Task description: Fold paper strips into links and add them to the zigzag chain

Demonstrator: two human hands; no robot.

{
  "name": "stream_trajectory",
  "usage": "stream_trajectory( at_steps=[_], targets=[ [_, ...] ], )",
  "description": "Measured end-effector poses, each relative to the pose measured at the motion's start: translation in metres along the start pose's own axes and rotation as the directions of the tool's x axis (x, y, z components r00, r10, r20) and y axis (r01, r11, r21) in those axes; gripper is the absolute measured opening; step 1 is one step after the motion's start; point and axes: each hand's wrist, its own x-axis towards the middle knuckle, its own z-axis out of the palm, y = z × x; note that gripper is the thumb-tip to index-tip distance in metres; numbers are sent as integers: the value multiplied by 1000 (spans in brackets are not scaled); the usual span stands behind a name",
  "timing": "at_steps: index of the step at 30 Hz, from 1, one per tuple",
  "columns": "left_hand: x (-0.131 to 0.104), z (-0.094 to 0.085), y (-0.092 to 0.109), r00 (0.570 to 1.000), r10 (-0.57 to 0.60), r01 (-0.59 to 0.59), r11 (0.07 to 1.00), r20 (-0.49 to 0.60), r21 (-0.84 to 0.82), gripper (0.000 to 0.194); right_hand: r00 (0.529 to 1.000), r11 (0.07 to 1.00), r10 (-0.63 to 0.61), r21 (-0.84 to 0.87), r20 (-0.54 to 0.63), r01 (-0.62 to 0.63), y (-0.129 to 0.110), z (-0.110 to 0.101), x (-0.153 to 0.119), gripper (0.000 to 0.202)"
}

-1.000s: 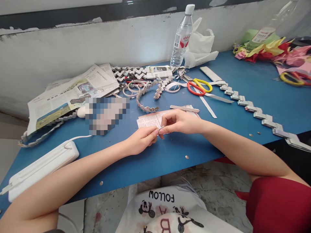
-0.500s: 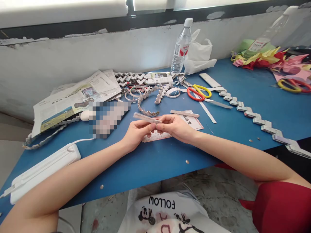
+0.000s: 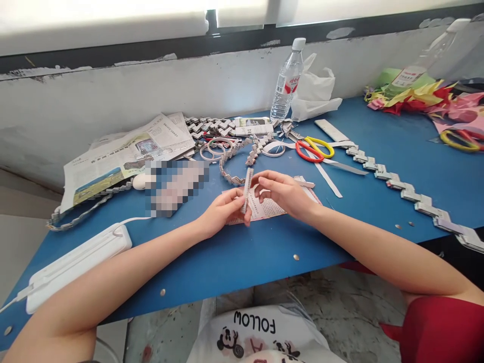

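Note:
A narrow folded paper strip (image 3: 247,190) stands nearly upright between the thumb and fingers of my left hand (image 3: 226,210). Just to its right is my right hand (image 3: 280,194), its fingers curved and apart, with nothing seen between them. Beneath both hands lies a printed sheet (image 3: 269,206) on the blue table (image 3: 227,262). Another folded strip (image 3: 305,183) rests behind my right hand, partly hidden by it. Beyond my hands, a curved chain of folded paper (image 3: 227,169) lies on the table.
Red and yellow scissors (image 3: 314,149) lie behind my right hand, near a water bottle (image 3: 287,80). A long zigzag paper chain (image 3: 395,184) runs down the right. Newspapers (image 3: 128,151) and a white power strip (image 3: 79,267) are on the left.
The folded strip has turned from nearly level to nearly upright in my left hand. My right hand has let go of it and its fingers have spread. The view has shifted slightly.

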Motion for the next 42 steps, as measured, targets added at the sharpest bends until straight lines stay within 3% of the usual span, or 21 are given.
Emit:
stream_trajectory(
  at_steps=[4, 11, 17, 22, 27, 31, 37, 42],
  targets=[
    [0, -1, 3, 994, -79, 80, 997, 77, -5, 32, 979, 997, 44, 58, 198, -56, 1, -9, 5, 29],
    [1, -4, 9, 980, -173, 169, 984, 97, 53, 32, 935, 998, -57, -17, 349, 67, 0, -11, 2, 31],
    [2, -6, 11, 981, -183, 179, 981, 59, 71, 36, 927, 966, -21, -230, 376, 115, -10, -19, 3, 33],
    [1, -4, 9, 983, -169, 179, 973, -78, 145, 39, 956, 917, 104, -399, 274, 14, -19, -22, 0, 31],
    [-3, 1, 4, 961, -66, 130, 965, -267, 228, 36, 980, 854, -47, -502, 194, 140, -12, -21, -3, 28],
    [-7, 6, 1, 940, 82, 22, 954, -331, 300, 33, 959, 764, -226, -580, 170, 283, -6, -17, -6, 23],
    [-11, 10, 0, 906, 250, -82, 896, -343, 436, 32, 853, 557, -480, -682, 203, 475, -1, -12, -12, 16],
    [-12, 9, -3, 892, 310, -124, 868, -329, 481, 31, 840, 498, -511, -732, 185, 464, 1, -10, -14, 17]
  ],
)
